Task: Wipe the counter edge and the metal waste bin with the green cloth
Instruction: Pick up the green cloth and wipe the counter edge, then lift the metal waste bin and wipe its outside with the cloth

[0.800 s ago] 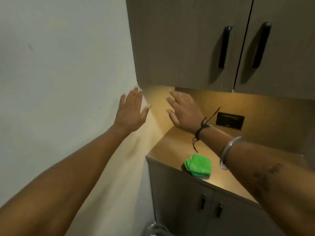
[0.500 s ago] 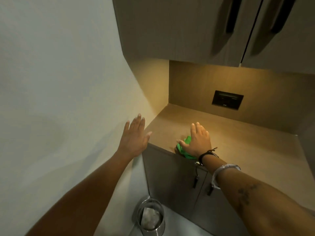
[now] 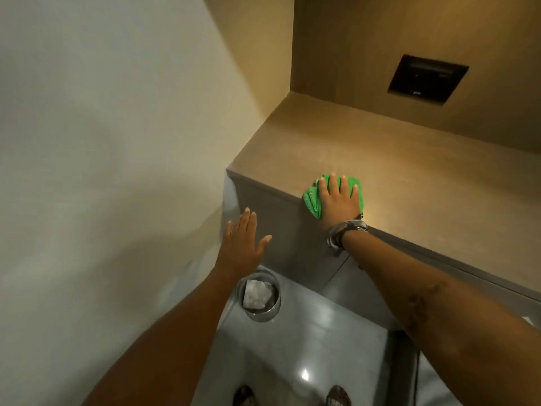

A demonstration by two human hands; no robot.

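Observation:
A folded green cloth (image 3: 311,200) lies on the front edge of the brown counter (image 3: 395,177). My right hand (image 3: 339,202) presses flat on top of it, fingers spread, covering most of it. My left hand (image 3: 243,247) hovers open in front of the grey cabinet's left corner, touching nothing that I can see. Below it, on the floor, stands a round metal waste bin (image 3: 268,313) with crumpled white paper inside.
A pale wall (image 3: 102,142) closes the left side. A black socket panel (image 3: 427,79) sits in the back wall above the counter. Grey cabinet doors (image 3: 292,244) drop below the counter edge. My feet (image 3: 338,397) show on the glossy floor.
My view has tilted down, so the bin and floor show. My right hand came down from the back wall onto the green cloth. My left hand dropped from the wall to cabinet height.

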